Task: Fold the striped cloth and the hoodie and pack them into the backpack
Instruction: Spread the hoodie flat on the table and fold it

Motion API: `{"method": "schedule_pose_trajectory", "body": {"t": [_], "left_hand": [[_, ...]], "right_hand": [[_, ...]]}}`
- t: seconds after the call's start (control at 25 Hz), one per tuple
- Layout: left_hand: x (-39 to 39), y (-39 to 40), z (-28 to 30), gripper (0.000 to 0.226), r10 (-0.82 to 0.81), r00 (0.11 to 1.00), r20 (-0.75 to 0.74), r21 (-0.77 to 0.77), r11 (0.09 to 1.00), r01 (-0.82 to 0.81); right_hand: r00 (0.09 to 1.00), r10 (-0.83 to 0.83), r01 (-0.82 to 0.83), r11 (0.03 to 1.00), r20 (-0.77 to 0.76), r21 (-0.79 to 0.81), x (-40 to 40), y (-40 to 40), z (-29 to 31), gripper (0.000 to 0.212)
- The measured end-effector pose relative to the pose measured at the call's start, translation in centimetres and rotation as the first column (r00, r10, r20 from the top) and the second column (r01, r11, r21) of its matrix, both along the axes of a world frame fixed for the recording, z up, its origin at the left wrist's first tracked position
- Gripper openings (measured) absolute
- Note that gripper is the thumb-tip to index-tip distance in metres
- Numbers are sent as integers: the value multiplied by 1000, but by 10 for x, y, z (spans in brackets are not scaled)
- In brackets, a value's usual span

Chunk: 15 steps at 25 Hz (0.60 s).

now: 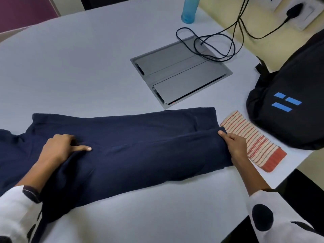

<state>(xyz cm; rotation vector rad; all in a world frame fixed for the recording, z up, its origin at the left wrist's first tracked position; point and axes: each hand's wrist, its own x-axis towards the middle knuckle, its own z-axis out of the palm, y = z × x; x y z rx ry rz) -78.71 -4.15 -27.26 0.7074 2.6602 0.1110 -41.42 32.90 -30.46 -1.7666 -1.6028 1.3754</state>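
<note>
Backpack [291, 106] stands beyond the right fingers, apparently closed. Navy hoodie [131, 146], soft and limp, lies under both hands: left hand [59, 149] grips a fold, right hand [233, 146] pinches its edge. Folded striped cloth [257, 142], light, lies just right of those fingers.

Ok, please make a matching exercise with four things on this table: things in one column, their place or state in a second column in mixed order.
Things:
1. navy blue hoodie
2. orange-striped cream cloth
3. black backpack with blue logo
4. translucent blue bottle

Places or states:
A. standing at the far edge of the table
B. lying folded between hoodie and backpack
C. held by both hands, spread across the table
D. at the right edge of the table

Pairs: 1-C, 2-B, 3-D, 4-A
</note>
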Motion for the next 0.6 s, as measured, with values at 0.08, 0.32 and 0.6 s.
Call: {"method": "schedule_pose_trajectory", "body": {"t": [0.08, 0.32, 0.6], "left_hand": [[-5, 2, -14, 56, -34, 999, 7, -37, 999, 34], [-12, 9, -2, 45, -19, 999, 44, -284, 958, 30], [113, 33, -14, 43, -210, 954, -215, 420, 862, 284]], "right_hand": [[998, 6, -8, 999, 63, 40, -4, 2, -5, 47], [944, 59, -170, 930, 324, 326, -14, -7, -6, 40], [831, 279, -551, 528, 481, 647, -43, -94, -11, 42]]}}
